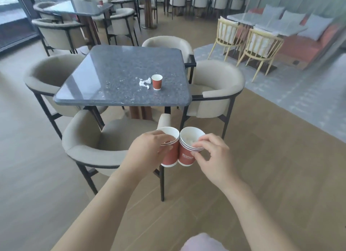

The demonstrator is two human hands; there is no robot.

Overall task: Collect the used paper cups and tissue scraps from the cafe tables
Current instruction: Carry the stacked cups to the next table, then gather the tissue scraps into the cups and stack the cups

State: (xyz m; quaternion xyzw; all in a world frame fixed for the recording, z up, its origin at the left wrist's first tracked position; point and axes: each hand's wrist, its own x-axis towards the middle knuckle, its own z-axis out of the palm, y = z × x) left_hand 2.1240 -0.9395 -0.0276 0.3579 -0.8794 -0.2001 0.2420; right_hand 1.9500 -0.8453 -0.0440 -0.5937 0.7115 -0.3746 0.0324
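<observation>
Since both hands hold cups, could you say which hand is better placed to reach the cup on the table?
Probably left: the left hand, gripping its cup stack, is nearly in line with the table cup; the right hand, with another stack, sits farther right.

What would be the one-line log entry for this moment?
left hand: grips left cup stack | right hand: pinches right cup stack | nearest table: single cup, tissue scraps uncollected
</observation>
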